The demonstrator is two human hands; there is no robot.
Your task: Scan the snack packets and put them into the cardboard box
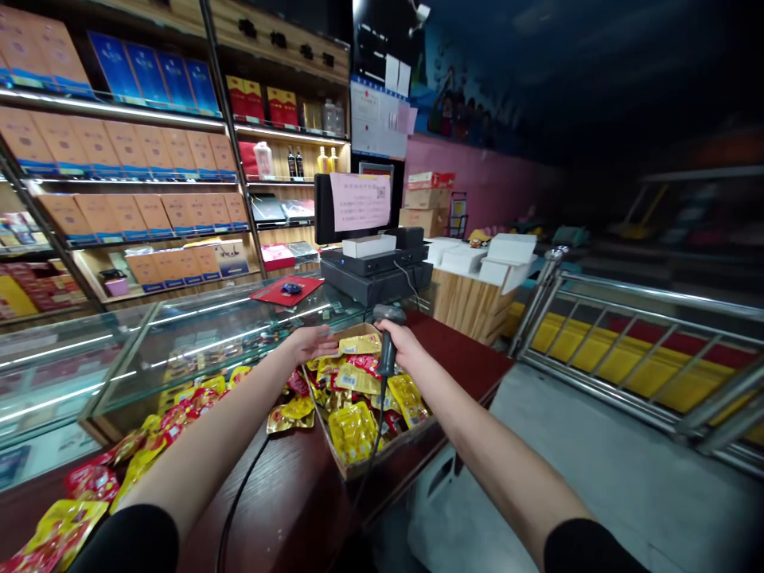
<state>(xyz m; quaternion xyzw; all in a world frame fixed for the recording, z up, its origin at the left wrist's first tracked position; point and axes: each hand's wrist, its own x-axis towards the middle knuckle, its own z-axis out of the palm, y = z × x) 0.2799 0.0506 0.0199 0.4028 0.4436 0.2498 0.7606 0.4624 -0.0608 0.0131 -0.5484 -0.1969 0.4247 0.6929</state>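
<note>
My right hand [404, 344] grips a black barcode scanner [387, 356] by its handle, with its cable hanging down over a cardboard box [344, 469]. Several yellow and red snack packets [353, 430] fill that box. At the box's far left edge is my left hand [311, 344], fingers stretched out beside a yellow packet [360, 344] on top. Whether the fingertips touch this packet I cannot tell. More loose snack packets [200, 402] lie in a long heap on the counter, partly hidden behind my left forearm.
A glass display case [179, 334] runs along the left of the dark red counter [280, 509]. Behind the box stand a monitor [323, 208] and a black cash drawer [370, 278]. A metal railing [626, 306] is at the right. A black cable [235, 497] crosses the counter.
</note>
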